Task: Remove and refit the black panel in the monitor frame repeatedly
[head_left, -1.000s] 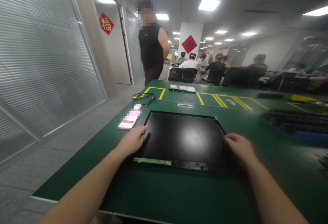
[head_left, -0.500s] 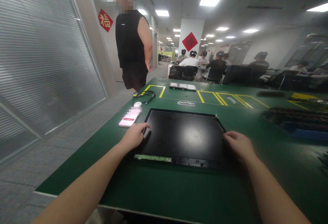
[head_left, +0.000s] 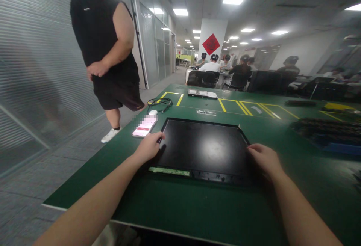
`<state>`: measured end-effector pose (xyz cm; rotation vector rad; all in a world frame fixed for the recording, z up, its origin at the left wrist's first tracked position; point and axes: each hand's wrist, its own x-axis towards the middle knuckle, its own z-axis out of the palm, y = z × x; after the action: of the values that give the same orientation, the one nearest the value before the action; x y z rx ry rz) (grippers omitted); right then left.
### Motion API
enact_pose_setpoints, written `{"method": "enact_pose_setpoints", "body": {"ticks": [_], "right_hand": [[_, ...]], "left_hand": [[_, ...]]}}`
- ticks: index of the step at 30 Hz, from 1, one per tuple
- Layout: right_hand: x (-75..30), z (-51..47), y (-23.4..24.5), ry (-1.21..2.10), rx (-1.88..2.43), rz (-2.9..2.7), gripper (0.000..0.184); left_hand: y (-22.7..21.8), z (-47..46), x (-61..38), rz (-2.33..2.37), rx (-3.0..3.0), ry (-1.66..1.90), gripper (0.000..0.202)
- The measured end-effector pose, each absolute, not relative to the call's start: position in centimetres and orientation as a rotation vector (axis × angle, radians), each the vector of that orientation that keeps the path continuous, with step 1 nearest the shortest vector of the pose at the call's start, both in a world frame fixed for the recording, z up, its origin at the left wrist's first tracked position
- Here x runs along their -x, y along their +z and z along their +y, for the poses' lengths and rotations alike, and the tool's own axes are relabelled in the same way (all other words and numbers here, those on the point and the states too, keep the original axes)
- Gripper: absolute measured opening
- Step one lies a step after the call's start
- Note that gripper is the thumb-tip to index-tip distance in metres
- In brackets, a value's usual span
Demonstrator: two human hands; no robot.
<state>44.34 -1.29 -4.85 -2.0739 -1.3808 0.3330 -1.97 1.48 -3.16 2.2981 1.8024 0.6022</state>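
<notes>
A black flat display panel (head_left: 194, 144) lies on the green table, its dark screen facing up and catching a bright reflection. Along its near edge runs a green circuit strip (head_left: 169, 171). My left hand (head_left: 149, 147) grips the panel's left edge, thumb on top and the other fingers mostly hidden. On the opposite side, my right hand (head_left: 264, 159) pinches the right edge between thumb and fingers. A phone with a lit pink screen (head_left: 143, 129) lies just beyond my left hand, beside a small white rounded object (head_left: 152, 113).
A black cable (head_left: 160, 104) is coiled on the green table (head_left: 180, 208) at the far left. Farther back sits a tray of pale pieces (head_left: 202, 94). A dark bristly heap in a blue tray (head_left: 341, 147) is at right. A person in black (head_left: 104, 47) walks at left.
The person in black has come nearer and moved left along the aisle. Both my hands keep their hold on the panel, which stays in place; the view has shifted slightly.
</notes>
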Motion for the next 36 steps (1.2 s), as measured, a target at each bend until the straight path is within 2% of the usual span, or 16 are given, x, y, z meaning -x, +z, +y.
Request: {"method": "enact_pose_setpoints", "body": {"ticks": [9, 15, 26, 36], "right_hand": [[-44.7, -1.2, -4.9, 0.345, 2.069, -1.378, 0.029], [-45.0, -1.2, -5.2, 0.383, 2.076, -1.366, 0.033], [-44.9, -1.0, -4.7, 0.388, 2.076, -1.363, 0.024], [-45.5, -0.6, -5.4, 0.430, 2.062, -1.348, 0.034]], "left_hand": [[-4.3, 1.9, 2.5, 1.670, -2.281, 0.800, 0.049], [-4.5, 2.0, 2.7, 1.735, -2.251, 0.757, 0.050], [-4.1, 1.8, 3.0, 1.709, -2.252, 0.704, 0.042], [-3.7, 1.5, 2.8, 1.747, -2.198, 0.669, 0.040]]}}
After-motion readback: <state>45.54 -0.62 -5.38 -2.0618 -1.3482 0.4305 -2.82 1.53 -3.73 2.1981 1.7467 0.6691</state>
